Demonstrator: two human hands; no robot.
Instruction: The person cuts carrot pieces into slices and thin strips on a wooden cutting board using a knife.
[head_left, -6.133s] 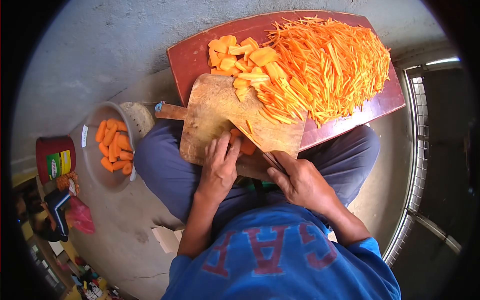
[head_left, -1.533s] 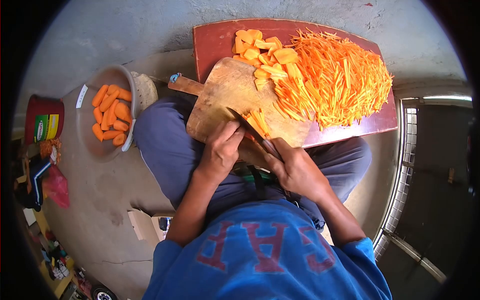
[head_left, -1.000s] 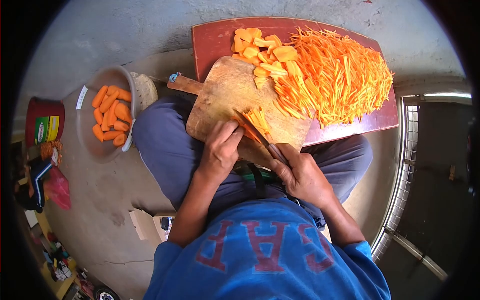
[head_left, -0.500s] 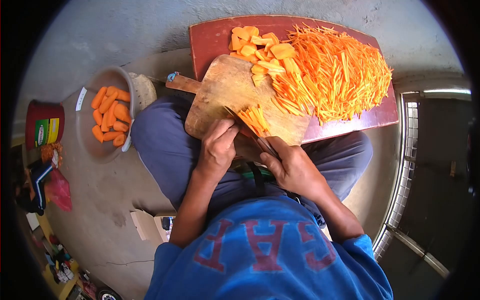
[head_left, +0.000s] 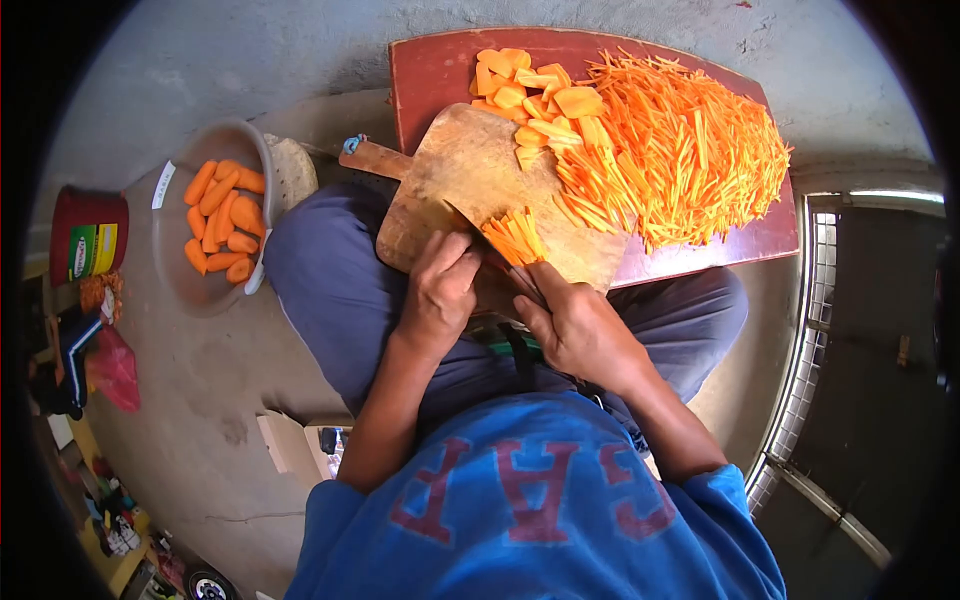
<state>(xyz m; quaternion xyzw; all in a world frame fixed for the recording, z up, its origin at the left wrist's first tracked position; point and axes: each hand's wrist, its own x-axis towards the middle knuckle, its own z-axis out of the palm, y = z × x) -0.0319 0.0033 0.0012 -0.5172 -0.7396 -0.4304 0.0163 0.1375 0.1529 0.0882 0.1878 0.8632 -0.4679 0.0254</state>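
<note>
In the head view, my right hand is wrapped round the handle of a knife, whose dark blade slants across the near part of a wooden cutting board. Cut carrot strips lie in a small bunch along the far side of the blade. My left hand is closed, fingers curled at the board's near edge beside the blade; whatever it may hold is hidden. Carrot slices and a big heap of shredded carrot lie beyond the board.
The board overlaps a red tabletop and sits over my crossed legs. To the left, a plastic basin holds several peeled carrots. A red bucket stands farther left, and an open cardboard box lies on the floor.
The view has shifted slightly. Beside the blade, the bunch of strips looks a little more upright and fanned. Both hands remain nearly in place, the right still gripping the knife.
</note>
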